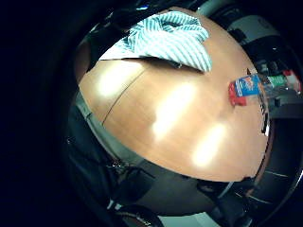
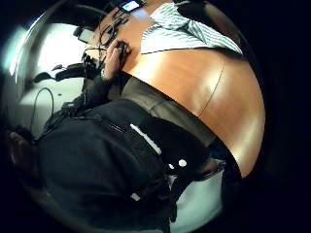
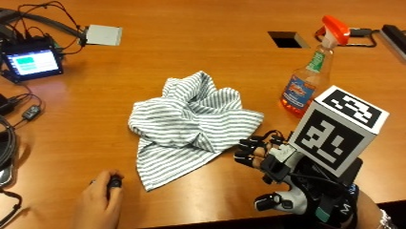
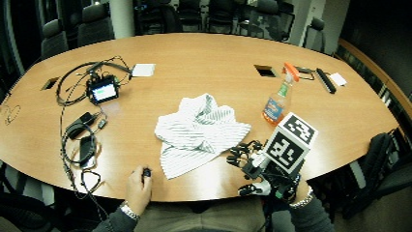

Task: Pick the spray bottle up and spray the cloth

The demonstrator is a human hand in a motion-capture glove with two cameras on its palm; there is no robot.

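Observation:
A spray bottle point(image 3: 309, 71) with orange liquid and an orange trigger head stands upright on the wooden table point(image 3: 203, 57), to the right of a crumpled grey-and-white striped cloth point(image 3: 187, 124). My gloved right hand point(image 3: 266, 155) hovers near the table's front edge, just right of the cloth's lower corner and in front of the bottle. Its fingers hang relaxed and hold nothing. The little finger side palm view shows the cloth point(image 1: 168, 35) and the bottle point(image 1: 251, 87) apart on the table. In the thumb side palm view the cloth point(image 2: 187, 29) lies beyond my torso.
My bare left hand point(image 3: 98, 202) rests on a small black object at the front left. A small screen device point(image 3: 30, 62) with cables sits at the far left, a grey pad point(image 3: 103, 34) behind it. A rectangular table cutout point(image 3: 284, 39) lies behind the bottle.

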